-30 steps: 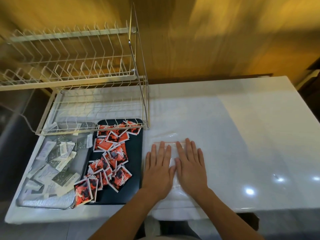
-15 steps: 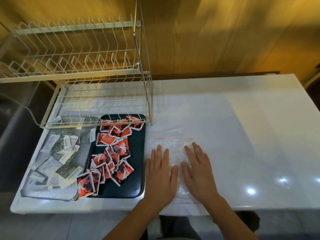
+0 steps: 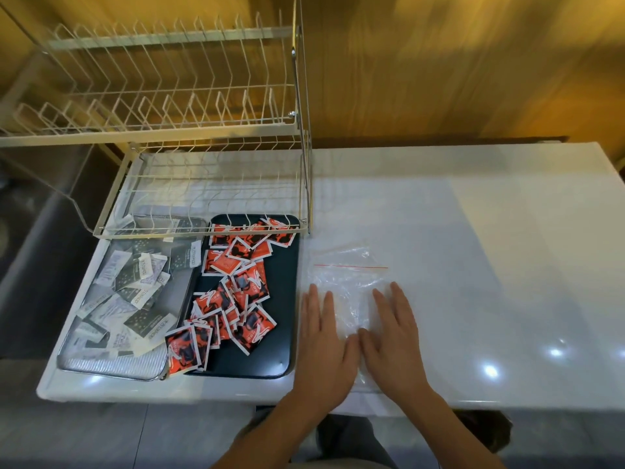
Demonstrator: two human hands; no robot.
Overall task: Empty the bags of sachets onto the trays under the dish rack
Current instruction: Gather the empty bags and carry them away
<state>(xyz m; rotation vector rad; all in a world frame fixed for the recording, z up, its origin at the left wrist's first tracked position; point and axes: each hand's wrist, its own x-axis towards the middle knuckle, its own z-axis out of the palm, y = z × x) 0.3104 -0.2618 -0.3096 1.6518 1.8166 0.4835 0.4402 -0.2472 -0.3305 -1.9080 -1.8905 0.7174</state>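
Left hand: the left hand [image 3: 326, 346] lies flat, palm down and fingers spread, on the near left part of the clear, empty plastic zip bag with a thin red seal line [image 3: 350, 282]. It grips nothing, just presses.
Right hand: the right hand [image 3: 394, 340] is flat too, fingers spread and gripping nothing, on the bag's near right part, thumb almost touching the left thumb.
Bag: crinkled and see-through, it lies flat on the glossy white table top [image 3: 473, 265], the red seal at its far end, well clear of the fingertips. I cannot tell whether it is one bag or several stacked.
Dark tray: the black rounded rectangular tray [image 3: 280, 333] sits just left of the left hand, its far end under the rack's lower shelf. A loose heap of red-and-black square sachets [image 3: 236, 292] covers its left and far parts, and one at the near left corner hangs over the edge.
Silver tray: the shiny ribbed metal tray [image 3: 111, 363] sits left of the black one, touching it or nearly so. On it lie grey and white rectangular sachets [image 3: 135, 289], scattered and overlapping.
Rack: the cream-coloured wire two-tier dish rack [image 3: 189, 184] stands at the table's far left, both shelves bare, over the trays' far ends.
Table: bright lamp reflections glint at the near right.
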